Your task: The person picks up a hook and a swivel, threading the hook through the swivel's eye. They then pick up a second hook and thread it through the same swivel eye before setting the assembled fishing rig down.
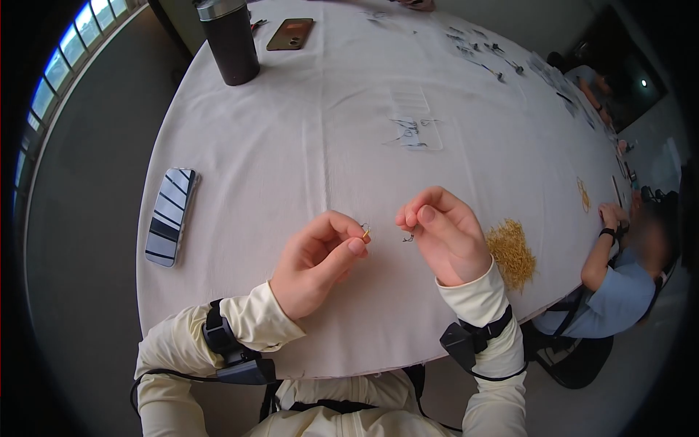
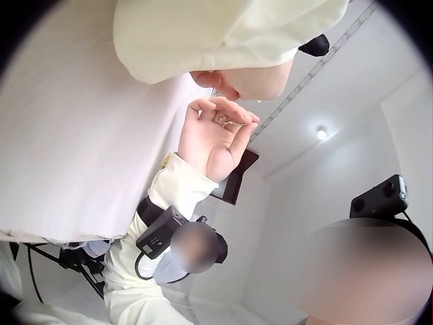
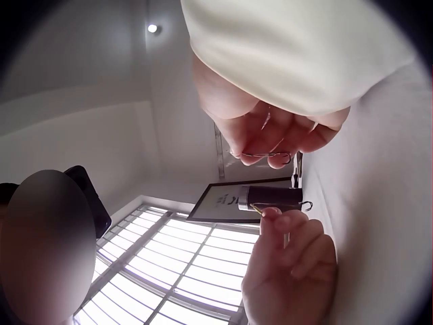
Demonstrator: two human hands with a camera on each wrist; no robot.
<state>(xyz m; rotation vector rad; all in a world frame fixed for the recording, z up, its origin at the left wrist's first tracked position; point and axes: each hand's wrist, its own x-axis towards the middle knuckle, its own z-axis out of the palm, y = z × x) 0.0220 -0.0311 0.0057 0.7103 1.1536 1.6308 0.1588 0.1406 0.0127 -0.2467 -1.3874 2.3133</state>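
In the head view my left hand (image 1: 312,268) pinches a small gold-coloured piece (image 1: 366,234) between thumb and forefinger. A dark hook (image 3: 308,205) sticks out at those same fingertips in the right wrist view. Just across from it, my right hand (image 1: 455,244) has thumb and forefinger pinched together on a thin dark wire hook (image 3: 287,158), whose bent end hangs below the fingers. A short gap separates the two hands over the white cloth. Beside the right wrist lies a heap of small gold-coloured pieces (image 1: 512,255).
A clear plastic case (image 1: 419,135) with dark hooks lies ahead on the tablecloth (image 1: 291,146). A striped phone (image 1: 171,218) is at left, a dark tumbler (image 1: 231,47) and brown phone (image 1: 290,34) farther back. Another person (image 1: 619,277) sits at right, near yellow loops (image 1: 583,195).
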